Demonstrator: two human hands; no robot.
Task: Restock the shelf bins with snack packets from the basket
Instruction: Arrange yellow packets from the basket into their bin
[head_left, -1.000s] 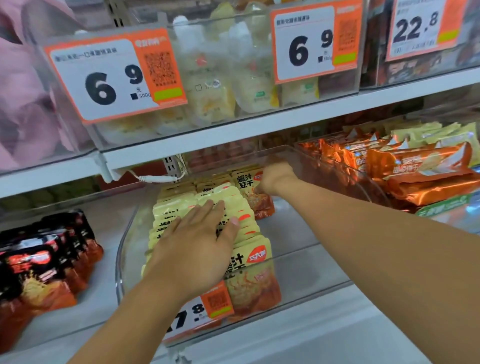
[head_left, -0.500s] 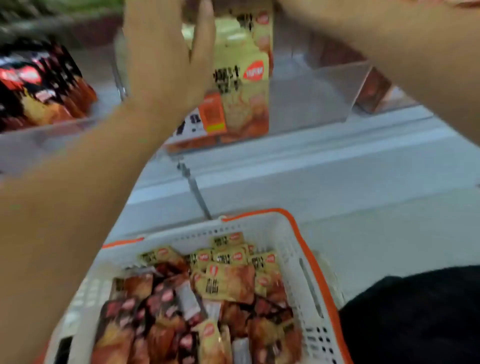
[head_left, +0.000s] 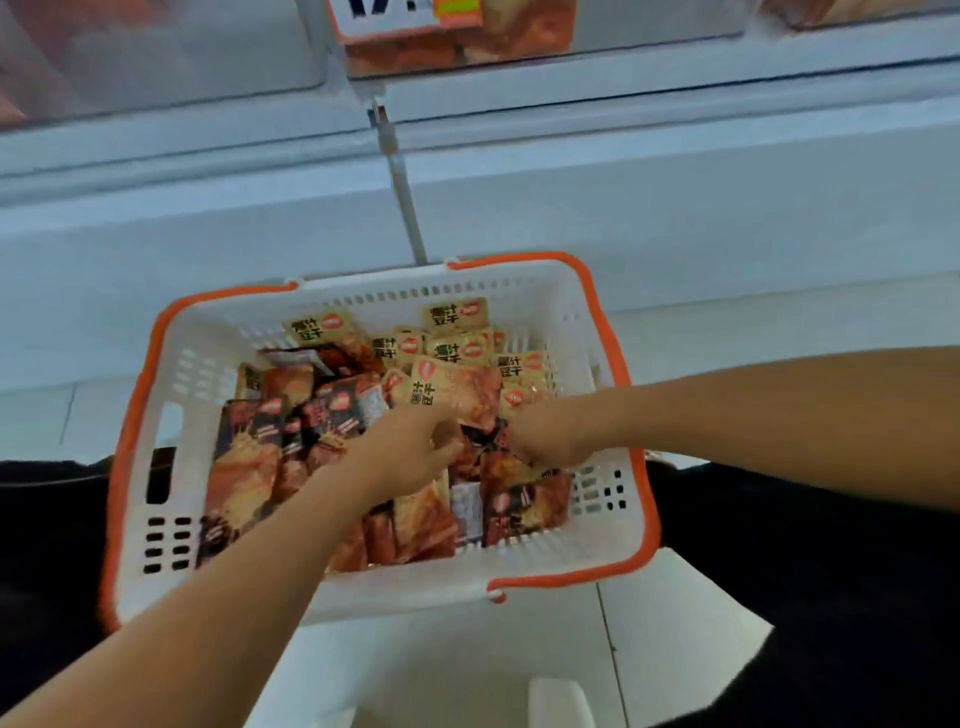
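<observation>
Forearms reach in from the near edge, both hands down inside the basket (head_left: 613, 332), white plastic with an orange rim, sitting on pale floor between dark-clothed legs (head_left: 831, 571). Left hand (head_left: 410, 457) is over the middle of the pile, fingers curled inward onto the snack packets (head_left: 457, 389); whether it actually pinches one I cannot tell, too blurred. Right hand (head_left: 545, 434) is just beside it toward the right wall, fingers bunched and curled down into the packets, grip also unclear. Dark brown-orange packets fill the near and left part of the basket, yellow-topped ones lie against the far wall. Beyond the basket: white shelf base with a metal upright (head_left: 402, 192). At the top edge, a clear shelf bin (head_left: 467, 47) holds orange packets behind a price tag (head_left: 384, 15).
</observation>
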